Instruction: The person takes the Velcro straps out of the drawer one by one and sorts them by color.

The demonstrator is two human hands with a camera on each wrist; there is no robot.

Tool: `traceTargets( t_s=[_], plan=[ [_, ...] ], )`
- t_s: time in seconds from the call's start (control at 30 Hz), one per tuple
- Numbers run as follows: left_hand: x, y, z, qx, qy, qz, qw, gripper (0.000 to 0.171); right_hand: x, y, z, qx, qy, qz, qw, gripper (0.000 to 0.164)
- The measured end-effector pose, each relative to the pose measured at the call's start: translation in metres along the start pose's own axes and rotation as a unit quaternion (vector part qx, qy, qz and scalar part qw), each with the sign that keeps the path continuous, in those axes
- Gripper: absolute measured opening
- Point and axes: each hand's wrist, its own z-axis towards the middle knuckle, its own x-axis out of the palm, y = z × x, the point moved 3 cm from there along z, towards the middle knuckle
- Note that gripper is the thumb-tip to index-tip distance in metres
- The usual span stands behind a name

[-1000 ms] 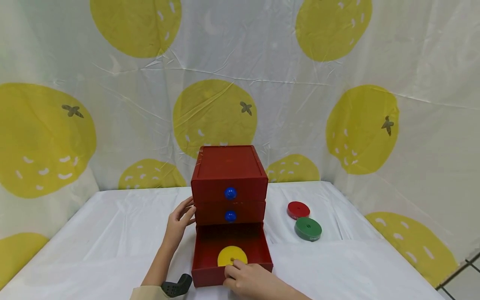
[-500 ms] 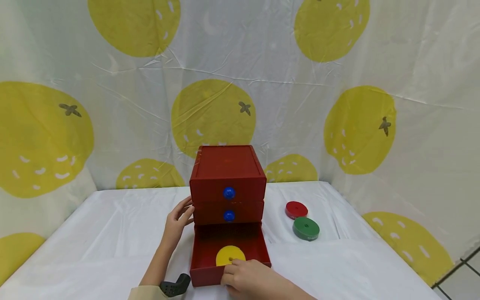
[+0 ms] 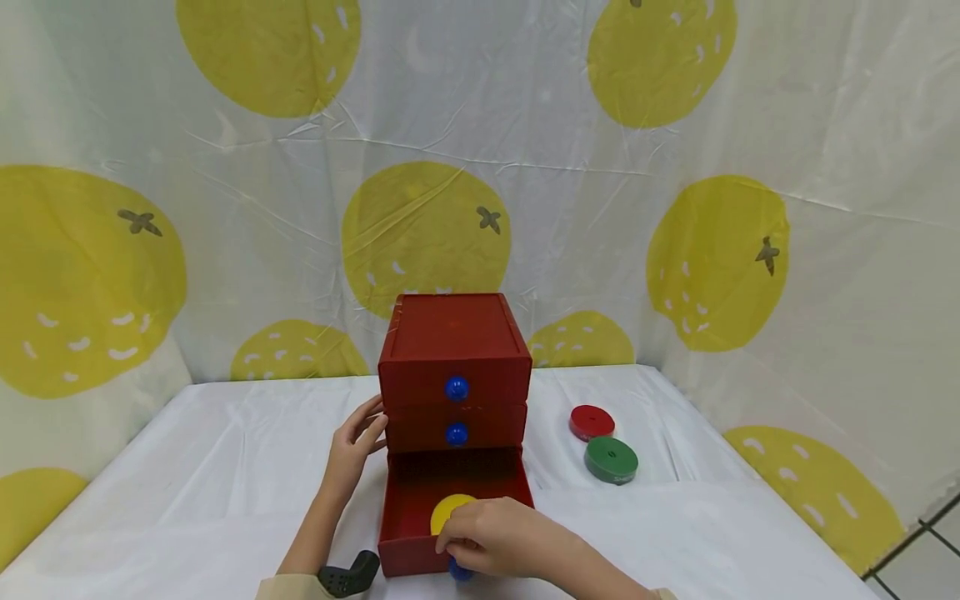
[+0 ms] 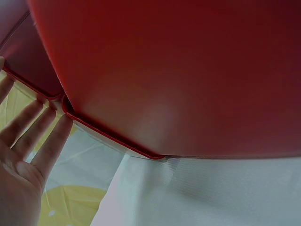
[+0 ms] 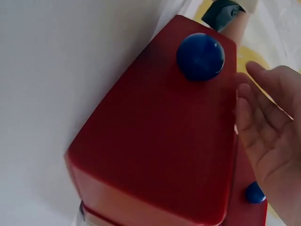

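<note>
A red cabinet [image 3: 453, 329] has its bottom drawer [image 3: 408, 557] pulled out, while the two drawers above are closed. Inside the pulled-out drawer lies a yellow disc [image 3: 447, 510], partly covered by my right hand [image 3: 506, 537]. That hand hovers over the drawer front, just above its blue knob [image 3: 459, 572]. In the right wrist view, its relaxed fingers are close to the drawer's upper edge, away from the knob [image 5: 201, 56]. My left hand [image 3: 352, 446] rests straight fingertips against the cabinet's left side, as the left wrist view also shows.
A red disc [image 3: 592, 422] and a green disc [image 3: 611, 461] lie on the white tablecloth [image 3: 675, 542], right of the cabinet. Behind the table hangs a sheet [image 3: 570, 250] with yellow fruit prints. A black device [image 3: 350, 575] is worn on the left wrist.
My right hand has left the bottom drawer's knob and risen to the drawer's front edge, uncovering the knob and hiding more of the yellow disc. The left hand stays put.
</note>
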Motion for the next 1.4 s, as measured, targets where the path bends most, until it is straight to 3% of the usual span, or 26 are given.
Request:
traceTargets(
  t_s=[0.13, 0.27, 0.4, 0.6, 1.03, 1.4],
  plan=[
    [0.0, 0.001, -0.001, 0.002, -0.001, -0.001, 1.0, 0.041, -0.003, -0.01, 0.002, -0.002, -0.038, -0.009, 0.999, 0.014],
    [-0.001, 0.001, -0.001, 0.001, -0.001, 0.003, 1.0, 0.041, -0.002, -0.021, 0.003, 0.011, -0.046, -0.033, 0.998, 0.015],
    [-0.001, 0.002, -0.001, -0.007, 0.001, 0.004, 1.0, 0.041, 0.002, -0.033, 0.004, 0.039, -0.021, -0.024, 0.999, 0.017],
    [-0.002, 0.0, -0.001, -0.009, 0.002, 0.007, 0.9999, 0.041, 0.007, -0.045, 0.006, 0.083, 0.026, 0.033, 0.996, 0.018],
    [0.001, 0.002, -0.003, -0.007, 0.0, 0.0, 1.0, 0.042, 0.017, -0.056, 0.015, 0.089, 0.099, 0.114, 0.984, 0.019],
    [0.001, -0.002, -0.001, -0.004, 0.0, 0.003, 1.0, 0.041, 0.018, -0.062, 0.015, 0.115, 0.09, 0.068, 0.987, 0.028]
  ],
)
